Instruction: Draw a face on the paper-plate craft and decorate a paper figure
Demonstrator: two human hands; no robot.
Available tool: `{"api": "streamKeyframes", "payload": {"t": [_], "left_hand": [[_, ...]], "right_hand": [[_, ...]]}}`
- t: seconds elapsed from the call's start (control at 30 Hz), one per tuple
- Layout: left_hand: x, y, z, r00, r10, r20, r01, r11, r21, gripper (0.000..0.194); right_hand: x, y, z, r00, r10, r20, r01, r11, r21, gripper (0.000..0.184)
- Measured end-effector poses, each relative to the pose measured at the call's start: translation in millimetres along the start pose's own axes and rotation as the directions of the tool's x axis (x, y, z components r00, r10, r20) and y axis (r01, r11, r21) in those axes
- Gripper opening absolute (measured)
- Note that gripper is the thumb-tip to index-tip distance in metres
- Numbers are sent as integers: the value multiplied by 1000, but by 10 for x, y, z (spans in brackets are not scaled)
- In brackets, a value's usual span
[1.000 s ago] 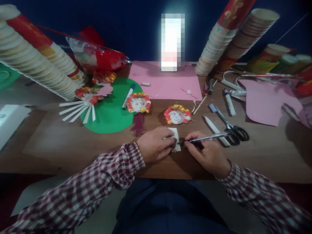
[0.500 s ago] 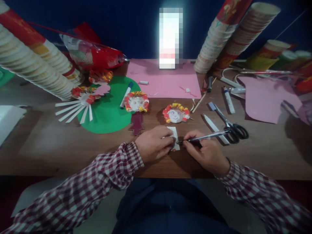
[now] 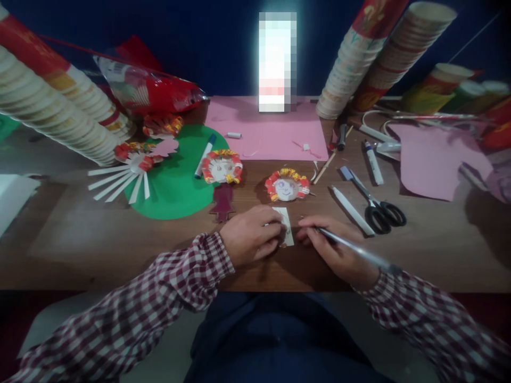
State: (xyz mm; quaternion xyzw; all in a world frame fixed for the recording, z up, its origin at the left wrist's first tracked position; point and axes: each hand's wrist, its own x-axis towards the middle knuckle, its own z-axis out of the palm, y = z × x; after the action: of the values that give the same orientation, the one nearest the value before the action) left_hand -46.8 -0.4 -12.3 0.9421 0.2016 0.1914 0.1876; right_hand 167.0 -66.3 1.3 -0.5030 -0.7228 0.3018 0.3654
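Note:
My left hand [image 3: 252, 234] rests on the table with its fingers curled, pressing down a small piece of white paper [image 3: 288, 234] that sticks out past the fingertips. A few small dark marks show on the paper. In my right hand [image 3: 339, 247] is a pen [image 3: 355, 248], its shaft slanting back over the wrist and blurred at the rear end; its tip is hidden among the fingers. Just beyond my hands lies a paper-cup face with a drawn smile and a red-yellow curled rim [image 3: 288, 186]. A second such cup face [image 3: 222, 167] sits above a maroon paper body [image 3: 223, 203].
Scissors [image 3: 385, 217], a white cutter-like tool [image 3: 352, 210] and a marker [image 3: 373, 164] lie on the right. Pink sheet [image 3: 267, 130] and green sheet [image 3: 171, 181] cover the back. Tall paper-cup stacks [image 3: 51, 101] lean at the left, others [image 3: 351, 64] at the right.
The pen has swung in my right hand from pointing over the scissors to lying back toward the wrist, and its tip has left the paper. My left hand stays put.

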Motion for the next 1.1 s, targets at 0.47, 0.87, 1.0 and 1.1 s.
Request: {"api": "streamKeyframes", "payload": {"t": [0.47, 0.87, 1.0, 1.1], "left_hand": [[3, 9, 8, 1000, 8, -17, -8, 1000, 20, 21], [-59, -28, 4, 994, 96, -44, -92, 993, 70, 21], [-56, -25, 8, 991, 113, -75, -108, 992, 64, 15], [-48, -13, 7, 992, 100, -77, -95, 993, 74, 14]], "right_hand": [[-3, -28, 27, 957, -178, 230, 252, 903, -348, 20], [6, -9, 23, 966, -131, 223, 205, 916, -346, 20], [17, -21, 24, 970, -142, 198, 198, 932, -303, 21], [14, -29, 11, 988, -94, 121, 117, 974, -196, 19]]}}
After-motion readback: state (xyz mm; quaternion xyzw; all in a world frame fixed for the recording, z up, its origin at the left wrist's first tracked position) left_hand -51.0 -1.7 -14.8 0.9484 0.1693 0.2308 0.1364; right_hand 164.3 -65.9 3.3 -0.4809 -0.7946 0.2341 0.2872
